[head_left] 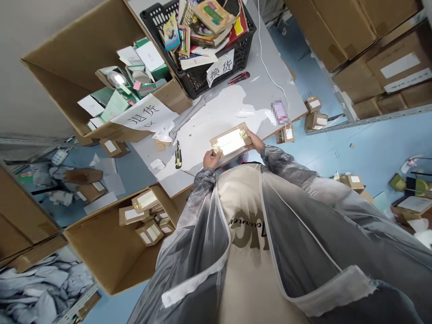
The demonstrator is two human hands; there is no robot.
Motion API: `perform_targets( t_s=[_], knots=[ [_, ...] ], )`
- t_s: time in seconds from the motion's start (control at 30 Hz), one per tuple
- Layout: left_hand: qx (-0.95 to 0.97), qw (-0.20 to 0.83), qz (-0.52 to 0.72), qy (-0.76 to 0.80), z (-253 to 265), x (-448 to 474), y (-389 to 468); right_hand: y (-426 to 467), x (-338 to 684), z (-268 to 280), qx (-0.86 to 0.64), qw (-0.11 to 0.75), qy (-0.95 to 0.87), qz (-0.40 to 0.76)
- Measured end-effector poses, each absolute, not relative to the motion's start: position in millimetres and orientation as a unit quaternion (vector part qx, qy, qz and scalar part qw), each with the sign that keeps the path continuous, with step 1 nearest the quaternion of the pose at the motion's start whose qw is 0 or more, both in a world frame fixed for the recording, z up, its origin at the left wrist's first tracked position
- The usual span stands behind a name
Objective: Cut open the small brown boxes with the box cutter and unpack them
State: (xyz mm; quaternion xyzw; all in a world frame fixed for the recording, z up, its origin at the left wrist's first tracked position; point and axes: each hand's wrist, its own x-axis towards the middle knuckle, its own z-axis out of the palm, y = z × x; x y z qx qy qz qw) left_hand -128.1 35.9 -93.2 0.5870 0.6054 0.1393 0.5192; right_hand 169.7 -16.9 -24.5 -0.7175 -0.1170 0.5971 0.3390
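Between my two hands is a small cardboard box (220,140) with a white label and shiny clear tape at its ends. My left hand (212,159) grips the box's near left end, fingers closed on its edge. At the opposite end, my right hand (254,140) holds the box by its right side, some fingers hidden beneath. The box is over the front edge of the white table (199,130). A yellow-and-black utility knife (178,155) lies to the left of my left hand.
A large carton (128,132) of green-and-white boxes stands at the table's left. Behind are a black crate (191,83) of books and a red-and-black utility knife (239,78). An open carton (97,243) with several small boxes sits lower left. A white cable (261,49) crosses the table's right.
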Motion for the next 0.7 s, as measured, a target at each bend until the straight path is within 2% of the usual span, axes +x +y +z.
perform_targets(
  t_s=[0.13, 0.27, 0.4, 0.5, 0.6, 0.7],
  knots=[
    [0.568, 0.508, 0.102, 0.639, -100, -127, 31, -34, 166, -38, -0.748, 0.321, -0.163, 0.557],
    [0.441, 0.544, 0.068, 0.710, -110, -128, 34, -50, 162, -50, -0.786, 0.295, -0.273, 0.470],
    [0.346, 0.621, 0.157, 0.686, -108, -134, 42, -56, 153, -54, -0.820, 0.263, -0.340, 0.378],
    [0.348, 0.687, 0.200, 0.606, -98, -139, 41, -52, 139, -50, -0.813, 0.329, -0.272, 0.396],
    [0.374, 0.722, 0.189, 0.550, -89, -145, 36, -47, 129, -46, -0.787, 0.401, -0.205, 0.422],
    [0.434, 0.706, 0.210, 0.519, -87, -152, 34, -44, 129, -43, -0.780, 0.391, -0.189, 0.451]
  ],
)
